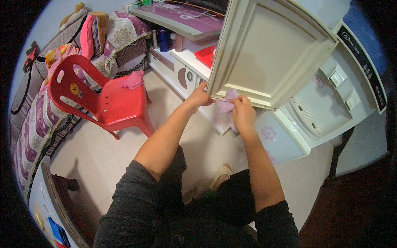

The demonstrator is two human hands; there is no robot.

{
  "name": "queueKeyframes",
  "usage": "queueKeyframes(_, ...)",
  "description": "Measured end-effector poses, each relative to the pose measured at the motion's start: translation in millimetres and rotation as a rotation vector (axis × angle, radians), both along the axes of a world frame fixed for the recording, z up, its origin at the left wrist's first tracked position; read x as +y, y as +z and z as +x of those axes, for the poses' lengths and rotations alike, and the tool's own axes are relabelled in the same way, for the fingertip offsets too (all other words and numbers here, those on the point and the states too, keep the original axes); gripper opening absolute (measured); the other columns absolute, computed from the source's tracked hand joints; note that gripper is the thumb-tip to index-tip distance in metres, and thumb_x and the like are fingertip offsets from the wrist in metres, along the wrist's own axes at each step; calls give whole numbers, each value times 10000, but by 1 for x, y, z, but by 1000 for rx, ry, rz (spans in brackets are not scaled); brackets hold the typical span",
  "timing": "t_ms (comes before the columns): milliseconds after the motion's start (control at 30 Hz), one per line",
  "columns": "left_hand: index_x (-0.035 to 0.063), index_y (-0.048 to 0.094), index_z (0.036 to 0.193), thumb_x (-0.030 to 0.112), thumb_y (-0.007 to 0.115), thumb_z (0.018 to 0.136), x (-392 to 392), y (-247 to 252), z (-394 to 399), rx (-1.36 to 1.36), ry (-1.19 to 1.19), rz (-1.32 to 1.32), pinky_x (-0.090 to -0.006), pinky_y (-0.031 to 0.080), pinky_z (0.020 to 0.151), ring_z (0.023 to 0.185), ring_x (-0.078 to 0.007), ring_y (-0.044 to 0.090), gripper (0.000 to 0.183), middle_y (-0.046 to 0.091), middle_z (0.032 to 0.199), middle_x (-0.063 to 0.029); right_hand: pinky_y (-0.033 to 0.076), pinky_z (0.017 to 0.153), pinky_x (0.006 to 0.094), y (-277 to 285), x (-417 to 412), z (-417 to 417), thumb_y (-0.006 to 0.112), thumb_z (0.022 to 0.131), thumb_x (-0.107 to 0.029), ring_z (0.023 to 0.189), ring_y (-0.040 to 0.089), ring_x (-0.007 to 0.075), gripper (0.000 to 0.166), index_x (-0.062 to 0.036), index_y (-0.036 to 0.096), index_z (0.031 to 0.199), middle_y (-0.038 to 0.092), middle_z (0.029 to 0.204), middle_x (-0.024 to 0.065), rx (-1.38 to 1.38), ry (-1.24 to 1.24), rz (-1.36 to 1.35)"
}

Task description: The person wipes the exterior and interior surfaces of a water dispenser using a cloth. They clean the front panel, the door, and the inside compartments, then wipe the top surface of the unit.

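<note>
A cream panelled door (279,49) with raised, grimy-looking ridges stands tilted in front of me. My left hand (200,97) grips its lower left corner, fingers curled around the edge. Pinched in my right hand (244,113) is a lilac cloth (225,106), which lies against the bottom edge of the door. Part of the cloth hangs below that edge and looks blurred. What lies behind the door is mostly hidden.
Left of me stands a red plastic chair (124,104) with a pink cloth (132,80) on its seat. Beyond it is a covered sofa (37,117). A white water dispenser (322,102) is at the right. Behind the door runs a low white cabinet (186,66) with a red tray (204,56).
</note>
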State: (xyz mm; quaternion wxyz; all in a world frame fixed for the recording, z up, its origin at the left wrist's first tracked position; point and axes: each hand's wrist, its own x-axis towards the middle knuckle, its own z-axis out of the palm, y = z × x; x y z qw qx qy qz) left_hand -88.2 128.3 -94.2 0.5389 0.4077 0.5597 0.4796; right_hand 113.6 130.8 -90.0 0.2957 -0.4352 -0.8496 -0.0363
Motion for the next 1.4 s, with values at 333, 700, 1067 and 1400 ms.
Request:
queueKeyframes(333, 86, 339, 1297, 27, 536, 870, 0, 0, 4, -29, 8, 9, -320, 551, 744, 865, -200, 664, 474, 624, 1052, -128, 485, 815, 395, -1, 22, 99, 539, 745, -6, 945, 600, 306, 232, -82, 672, 920, 599, 1025, 91, 178, -359, -88)
queueKeyframes(700, -14, 446, 1259, 41, 543, 776, 21, -37, -12, 101, 123, 111, -329, 455, 860, 1018, -240, 576, 496, 601, 1089, -169, 458, 831, 404, 45, 14, 131, 570, 735, -31, 973, 574, 327, 240, -94, 641, 955, 590, 1023, 123, 482, -386, 176)
queueKeyframes(1067, -25, 478, 1234, 72, 547, 761, 17, -15, 7, 191, 194, 142, -356, 386, 944, 1075, -266, 531, 487, 581, 1162, -169, 385, 942, 468, 29, 30, 241, 565, 790, -53, 1088, 514, 358, 313, -27, 605, 1099, 575, 1102, 179, 199, -887, 437)
queueKeyframes(1400, -18, 467, 1220, 56, 536, 771, 7, -4, 9, 220, 203, 196, -332, 409, 885, 991, -229, 536, 460, 576, 1071, -130, 423, 926, 419, 31, 71, 165, 521, 807, -36, 1057, 539, 335, 259, -38, 622, 1046, 604, 1074, 146, 257, -595, 339)
